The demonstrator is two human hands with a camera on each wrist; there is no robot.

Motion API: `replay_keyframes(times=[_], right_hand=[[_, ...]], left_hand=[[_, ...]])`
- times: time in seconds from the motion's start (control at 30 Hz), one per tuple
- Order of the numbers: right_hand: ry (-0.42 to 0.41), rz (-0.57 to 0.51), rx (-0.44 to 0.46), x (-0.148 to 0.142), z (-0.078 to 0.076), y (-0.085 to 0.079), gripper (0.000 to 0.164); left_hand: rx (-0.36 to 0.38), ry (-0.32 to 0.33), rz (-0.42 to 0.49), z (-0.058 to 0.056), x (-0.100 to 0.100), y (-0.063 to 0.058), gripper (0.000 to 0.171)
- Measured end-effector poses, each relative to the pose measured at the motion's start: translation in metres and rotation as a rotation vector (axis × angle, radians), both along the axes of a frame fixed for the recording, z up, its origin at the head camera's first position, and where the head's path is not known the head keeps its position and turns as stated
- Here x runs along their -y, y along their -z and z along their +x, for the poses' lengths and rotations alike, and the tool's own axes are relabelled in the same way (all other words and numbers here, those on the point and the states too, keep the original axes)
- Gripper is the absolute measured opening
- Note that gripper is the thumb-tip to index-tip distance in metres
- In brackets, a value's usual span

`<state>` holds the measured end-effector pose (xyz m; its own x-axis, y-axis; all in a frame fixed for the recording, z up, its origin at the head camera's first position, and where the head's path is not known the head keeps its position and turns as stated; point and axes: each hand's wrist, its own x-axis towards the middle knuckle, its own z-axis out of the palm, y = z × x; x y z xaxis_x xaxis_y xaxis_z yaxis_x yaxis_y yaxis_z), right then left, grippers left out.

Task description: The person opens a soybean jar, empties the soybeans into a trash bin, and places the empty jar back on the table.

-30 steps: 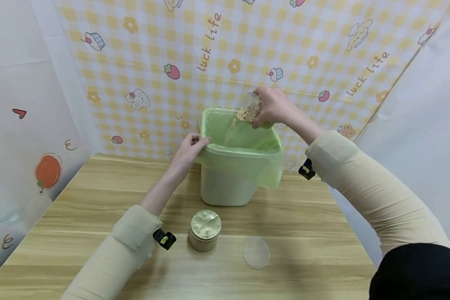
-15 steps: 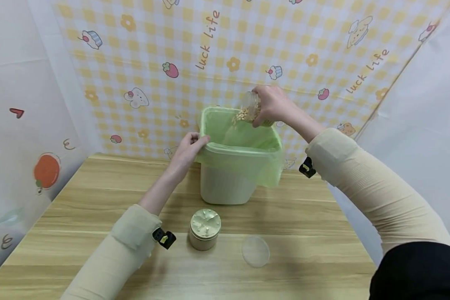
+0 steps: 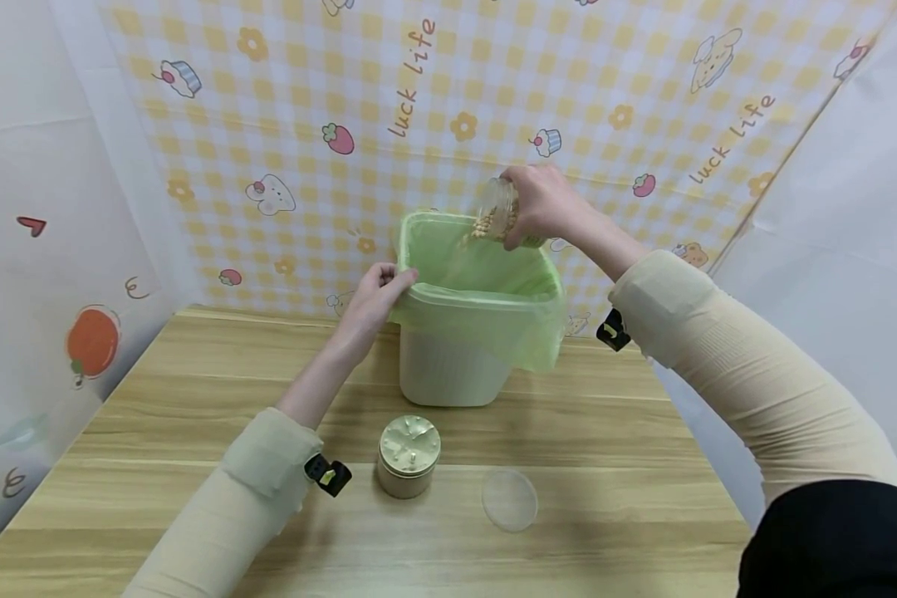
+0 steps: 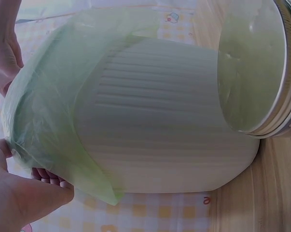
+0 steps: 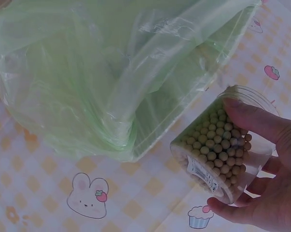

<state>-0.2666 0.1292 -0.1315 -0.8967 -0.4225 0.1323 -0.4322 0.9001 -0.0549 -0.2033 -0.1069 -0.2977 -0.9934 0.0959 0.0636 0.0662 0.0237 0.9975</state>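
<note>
Two hands grip: left hand (image 3: 376, 295) the bin rim (image 3: 486, 298), right hand (image 3: 541, 203) a tilted jar (image 3: 498, 199).

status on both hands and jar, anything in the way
Left hand grips bin at rim. Right hand holds jar tilted, beads spilling in. Nothing blocking them.

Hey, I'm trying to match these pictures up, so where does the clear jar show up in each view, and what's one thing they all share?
Head: the clear jar is above centre and slightly right, tipped over the bin in the right hand.
Left wrist: not in sight.
Right wrist: right of and below centre.
Shared landmark: the green bag, near centre in head, left in left wrist, upper left in right wrist.
</note>
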Motion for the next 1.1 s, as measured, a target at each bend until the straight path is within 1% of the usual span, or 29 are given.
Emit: replay_keyframes(times=[0.4,0.73,1.1], right_hand=[[-0.011,0.005,-0.012,0.0012,0.0011,-0.0013,0.087],[-0.026,0.047,-0.020,0.0033,-0.0013,0.0011,0.088],[-0.037,0.056,-0.024,0.0048,-0.0011,0.0025,0.086]], left_hand=[[-0.015,-0.001,0.031,0.0002,-0.0011,0.0016,0.037],[-0.005,-0.005,0.025,0.0009,-0.0018,0.0019,0.048],[-0.004,-0.010,0.021,0.0010,-0.0026,0.0023,0.050]])
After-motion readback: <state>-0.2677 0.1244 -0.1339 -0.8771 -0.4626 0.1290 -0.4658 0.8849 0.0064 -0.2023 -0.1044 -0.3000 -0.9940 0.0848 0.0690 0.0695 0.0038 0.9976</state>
